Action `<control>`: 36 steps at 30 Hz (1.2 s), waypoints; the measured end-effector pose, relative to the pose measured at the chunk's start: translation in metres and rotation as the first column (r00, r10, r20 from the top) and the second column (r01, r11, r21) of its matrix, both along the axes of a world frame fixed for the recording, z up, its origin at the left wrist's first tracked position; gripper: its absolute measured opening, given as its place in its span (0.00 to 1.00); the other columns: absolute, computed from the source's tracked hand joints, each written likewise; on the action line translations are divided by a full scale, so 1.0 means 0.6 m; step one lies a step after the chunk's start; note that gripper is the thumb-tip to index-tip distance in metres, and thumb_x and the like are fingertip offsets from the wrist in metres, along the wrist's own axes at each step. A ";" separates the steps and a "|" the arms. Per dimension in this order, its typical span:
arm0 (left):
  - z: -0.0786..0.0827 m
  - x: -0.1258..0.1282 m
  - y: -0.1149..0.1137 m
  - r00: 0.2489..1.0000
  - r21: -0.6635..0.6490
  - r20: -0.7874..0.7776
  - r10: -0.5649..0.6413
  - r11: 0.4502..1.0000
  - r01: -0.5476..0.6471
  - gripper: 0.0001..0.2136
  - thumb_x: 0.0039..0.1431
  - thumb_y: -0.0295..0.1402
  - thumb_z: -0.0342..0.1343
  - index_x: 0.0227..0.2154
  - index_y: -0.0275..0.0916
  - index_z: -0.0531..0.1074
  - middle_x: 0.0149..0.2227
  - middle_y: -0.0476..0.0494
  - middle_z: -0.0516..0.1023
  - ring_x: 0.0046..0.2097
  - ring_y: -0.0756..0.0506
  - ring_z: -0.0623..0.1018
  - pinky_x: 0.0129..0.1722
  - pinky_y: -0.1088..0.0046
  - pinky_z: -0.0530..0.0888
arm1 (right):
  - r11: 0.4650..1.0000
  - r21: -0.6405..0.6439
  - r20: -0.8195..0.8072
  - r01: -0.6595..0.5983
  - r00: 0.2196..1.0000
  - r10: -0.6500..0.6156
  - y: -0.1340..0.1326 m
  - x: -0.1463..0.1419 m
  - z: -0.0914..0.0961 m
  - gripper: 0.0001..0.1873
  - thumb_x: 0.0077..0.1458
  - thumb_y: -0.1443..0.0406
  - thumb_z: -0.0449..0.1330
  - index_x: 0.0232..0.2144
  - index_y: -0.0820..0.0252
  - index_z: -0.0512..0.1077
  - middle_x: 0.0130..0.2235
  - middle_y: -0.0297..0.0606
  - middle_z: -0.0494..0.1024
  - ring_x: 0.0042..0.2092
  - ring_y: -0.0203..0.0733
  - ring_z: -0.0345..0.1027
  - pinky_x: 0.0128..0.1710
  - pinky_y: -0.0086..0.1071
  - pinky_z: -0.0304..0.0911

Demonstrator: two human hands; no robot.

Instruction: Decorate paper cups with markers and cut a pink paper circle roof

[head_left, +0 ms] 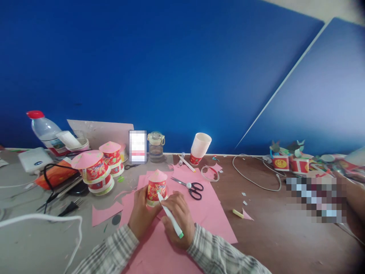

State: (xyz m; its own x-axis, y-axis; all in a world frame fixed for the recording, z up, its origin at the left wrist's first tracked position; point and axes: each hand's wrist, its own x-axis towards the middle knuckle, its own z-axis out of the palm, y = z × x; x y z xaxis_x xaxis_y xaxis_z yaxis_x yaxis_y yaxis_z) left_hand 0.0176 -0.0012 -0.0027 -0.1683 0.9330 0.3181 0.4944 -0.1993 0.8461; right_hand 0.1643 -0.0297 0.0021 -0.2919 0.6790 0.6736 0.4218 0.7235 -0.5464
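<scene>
My left hand (pixel 142 211) is closed around the side of a red patterned paper cup (pixel 155 187), which stands upside down under a pink paper cone (pixel 157 176). A white marker (pixel 172 219) with a green end is gripped in my right hand (pixel 180 217). Its tip meets the front of the cup, or comes very close to it. Both hands are over pink paper sheets (pixel 209 220). Black-handled scissors (pixel 189 185) lie just beyond my right hand, partly spread. A pink paper offcut (pixel 107 213) lies left of my left hand.
Cone-topped cup pieces (pixel 94 173) stand at the left, near a red-capped bottle (pixel 47 131). A glass jar (pixel 156 146), a phone (pixel 137 147) and stacked paper cups (pixel 201 146) are at the back. A cable (pixel 256 186) crosses the right side, near another person's arm (pixel 353 205).
</scene>
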 end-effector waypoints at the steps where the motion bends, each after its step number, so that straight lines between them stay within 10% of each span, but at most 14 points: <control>1: 0.002 0.001 0.000 1.000 0.001 0.002 0.000 1.000 0.000 0.27 0.28 0.38 0.61 0.37 0.43 0.64 0.33 0.47 0.68 0.38 0.36 0.69 0.38 0.51 0.68 | 1.000 0.001 0.001 -0.001 1.000 0.001 -0.001 0.000 0.001 0.18 0.50 0.67 0.55 0.45 0.55 0.66 0.38 0.38 0.75 0.40 0.47 0.69 0.52 0.48 0.58; 36: -0.001 -0.001 0.001 1.000 0.006 -0.018 0.011 1.000 -0.011 0.25 0.28 0.36 0.61 0.36 0.43 0.65 0.32 0.47 0.68 0.37 0.36 0.68 0.36 0.54 0.68 | 1.000 -0.010 0.023 -0.023 0.999 0.023 -0.002 0.000 0.002 0.18 0.49 0.66 0.56 0.45 0.54 0.66 0.37 0.37 0.75 0.39 0.47 0.69 0.52 0.49 0.57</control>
